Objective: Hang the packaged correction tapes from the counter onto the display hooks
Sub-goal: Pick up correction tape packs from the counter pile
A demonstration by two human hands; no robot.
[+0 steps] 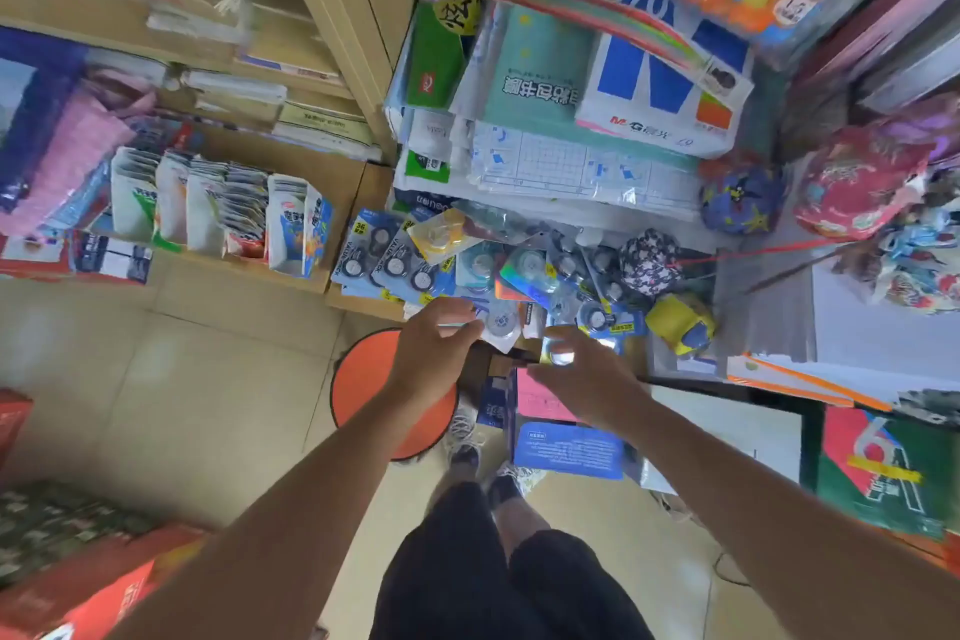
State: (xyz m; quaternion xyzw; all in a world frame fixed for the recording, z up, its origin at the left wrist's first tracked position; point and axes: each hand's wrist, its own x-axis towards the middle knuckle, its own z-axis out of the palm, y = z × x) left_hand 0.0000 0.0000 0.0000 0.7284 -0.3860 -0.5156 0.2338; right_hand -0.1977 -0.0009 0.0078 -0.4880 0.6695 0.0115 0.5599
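A heap of packaged correction tapes, blue, clear and holographic, lies on the low counter in the middle of the view. My left hand is at the heap's near edge and pinches a white pack with a round tape between thumb and fingers. My right hand is just to its right, with finger and thumb curled round a small shiny clear pack. Blue value packs overlap at the heap's left side. I cannot make out any display hooks.
Stacked paper reams and book covers rise behind the heap. A wooden shelf with white pouches stands to the left. An orange round stool sits below my left hand. Patterned balls and a yellow tape roll lie to the right.
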